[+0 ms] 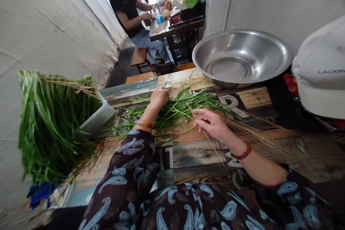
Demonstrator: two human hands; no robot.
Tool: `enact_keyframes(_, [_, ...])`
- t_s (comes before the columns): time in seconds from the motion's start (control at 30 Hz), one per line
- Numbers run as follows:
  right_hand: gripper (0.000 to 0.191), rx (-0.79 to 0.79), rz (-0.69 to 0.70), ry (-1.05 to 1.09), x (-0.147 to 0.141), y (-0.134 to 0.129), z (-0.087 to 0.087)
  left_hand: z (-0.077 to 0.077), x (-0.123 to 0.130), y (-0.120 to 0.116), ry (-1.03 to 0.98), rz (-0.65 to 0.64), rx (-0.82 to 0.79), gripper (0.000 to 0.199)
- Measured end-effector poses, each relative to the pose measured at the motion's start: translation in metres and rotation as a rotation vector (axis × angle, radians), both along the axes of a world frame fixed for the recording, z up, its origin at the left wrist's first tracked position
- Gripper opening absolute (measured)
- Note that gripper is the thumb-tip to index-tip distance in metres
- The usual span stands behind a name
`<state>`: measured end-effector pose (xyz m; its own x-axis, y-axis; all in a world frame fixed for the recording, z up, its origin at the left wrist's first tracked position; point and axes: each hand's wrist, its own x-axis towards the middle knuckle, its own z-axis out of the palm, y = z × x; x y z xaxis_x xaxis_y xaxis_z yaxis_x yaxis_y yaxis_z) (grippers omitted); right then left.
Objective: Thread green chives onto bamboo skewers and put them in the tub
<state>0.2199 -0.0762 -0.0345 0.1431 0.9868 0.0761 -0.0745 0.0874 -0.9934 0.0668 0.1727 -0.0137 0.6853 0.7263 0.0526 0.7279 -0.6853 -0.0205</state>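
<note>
Loose green chives [185, 105] lie spread over the patterned wooden table [194, 154] in front of me. My left hand [159, 97] is at the far left side of the pile, its fingers curled down on some chives; the fingertips are partly hidden. Between the thumb and fingers of my right hand [211, 124] is a thin bamboo skewer [212, 146], slanting across the near edge of the pile. More bamboo skewers [256, 137] lie in a loose bundle beneath and to the right of that hand.
At left, skewered chives [54, 122] hang over a white container [101, 115]. A steel basin [242, 57] stands at the back right, beside a white cap [320, 68]. Beyond, a person [129, 14] sits at another table [185, 25] with a bottle [159, 16] and bags.
</note>
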Motion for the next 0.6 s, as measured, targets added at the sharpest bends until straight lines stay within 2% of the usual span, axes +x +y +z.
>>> enact_keyframes(0.1, [0.033,0.004,0.004,0.042,-0.001,0.0,-0.002,0.01,-0.009,-0.007,-0.044,0.057,0.043,0.022])
enact_keyframes(0.23, [0.033,0.015,-0.006,0.076,-0.003,0.0,-0.001,0.039,-0.029,-0.025,-0.233,0.129,0.176,0.032])
enact_keyframes(0.33, [0.03,0.048,-0.065,0.07,-0.004,-0.003,0.006,0.05,-0.039,-0.056,-0.325,-0.022,0.267,0.029])
enact_keyframes(0.37, [0.029,0.061,-0.101,0.074,-0.005,-0.004,0.01,0.051,-0.04,-0.069,-0.295,-0.085,0.243,0.028])
enact_keyframes(0.47, [0.029,0.081,-0.231,0.108,-0.005,-0.007,0.018,0.045,-0.033,-0.102,-0.13,-0.295,0.034,0.024])
enact_keyframes(0.53, [0.028,0.084,-0.304,0.146,-0.005,-0.008,0.021,0.041,-0.021,-0.107,-0.105,-0.425,-0.09,0.024])
enact_keyframes(0.6, [0.025,0.084,-0.35,0.207,-0.004,-0.007,0.021,0.04,-0.003,-0.097,-0.172,-0.405,-0.12,0.026])
